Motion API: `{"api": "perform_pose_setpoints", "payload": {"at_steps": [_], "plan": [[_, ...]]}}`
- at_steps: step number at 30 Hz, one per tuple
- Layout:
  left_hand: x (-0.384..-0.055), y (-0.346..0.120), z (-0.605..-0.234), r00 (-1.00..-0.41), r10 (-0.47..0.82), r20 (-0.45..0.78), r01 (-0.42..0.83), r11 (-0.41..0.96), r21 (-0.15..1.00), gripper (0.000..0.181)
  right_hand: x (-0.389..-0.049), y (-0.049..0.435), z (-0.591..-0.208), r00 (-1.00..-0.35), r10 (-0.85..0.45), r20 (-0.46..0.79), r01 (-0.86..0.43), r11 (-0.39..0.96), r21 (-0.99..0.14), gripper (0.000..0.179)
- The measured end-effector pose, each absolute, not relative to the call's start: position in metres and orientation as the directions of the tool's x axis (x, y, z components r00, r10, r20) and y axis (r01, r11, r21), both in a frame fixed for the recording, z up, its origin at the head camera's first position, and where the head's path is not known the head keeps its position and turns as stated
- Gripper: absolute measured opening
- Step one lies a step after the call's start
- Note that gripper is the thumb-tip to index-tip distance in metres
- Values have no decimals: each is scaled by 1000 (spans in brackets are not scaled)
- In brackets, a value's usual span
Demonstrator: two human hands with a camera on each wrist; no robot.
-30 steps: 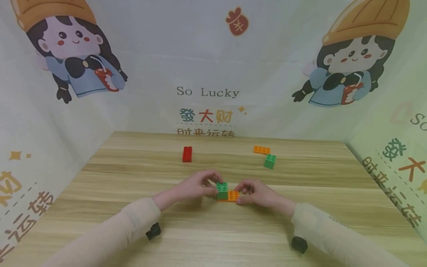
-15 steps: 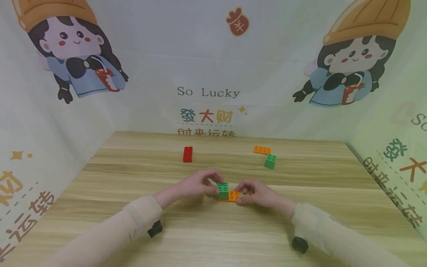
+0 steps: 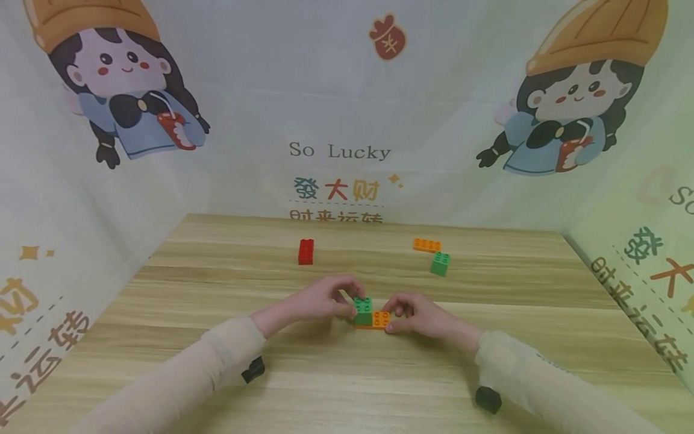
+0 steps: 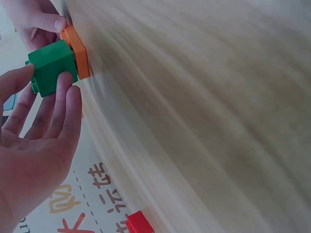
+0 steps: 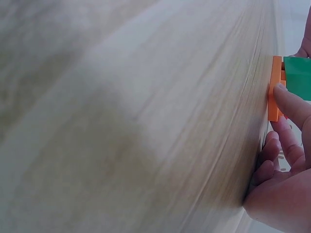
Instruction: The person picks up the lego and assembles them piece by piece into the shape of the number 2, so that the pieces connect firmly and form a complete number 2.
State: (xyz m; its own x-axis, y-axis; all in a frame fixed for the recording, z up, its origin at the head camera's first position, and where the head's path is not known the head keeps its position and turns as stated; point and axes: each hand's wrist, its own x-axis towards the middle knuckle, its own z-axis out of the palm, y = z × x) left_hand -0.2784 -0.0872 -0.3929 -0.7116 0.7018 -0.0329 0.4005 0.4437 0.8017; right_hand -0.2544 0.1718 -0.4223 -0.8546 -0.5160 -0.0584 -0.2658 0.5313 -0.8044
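Observation:
In the head view, a green brick [image 3: 363, 311] stands over the left half of an orange plate [image 3: 381, 319] that lies on the table. My left hand [image 3: 325, 299] holds the brick, its thumb on the near side and fingers on the far side. The right hand [image 3: 418, 314] pinches the plate's right end between thumb and fingers. From the right wrist view, a narrow gap with studs shows between the green brick [image 5: 298, 77] and the orange plate [image 5: 273, 94]. The left wrist view also shows the brick [image 4: 52, 67] at the plate [image 4: 77, 53], on its studded side.
Farther back on the wooden table [image 3: 228, 289] lies a red brick [image 3: 306, 252] at left. At back right, a second orange plate [image 3: 427, 245] lies close to another green brick [image 3: 440, 264]. Printed cloth [image 3: 244, 120] surrounds the table's back and sides.
The hands, green brick and orange plate keep the same places relative to each other. The whole head view has shifted very slightly.

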Motion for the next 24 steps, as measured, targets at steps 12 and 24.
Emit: {"api": "perform_pose_setpoints", "payload": {"at_steps": [12,24], "plan": [[-279,-86,-389,-693,720,-32,452,468,759,27,-255,173,-423,-854,-517,-62,-269,540,-798,30],[-277,-85,-388,-715,698,-35,458,506,731,25,-254,171,-422,-847,-528,-54,-272,519,-810,28]]}}
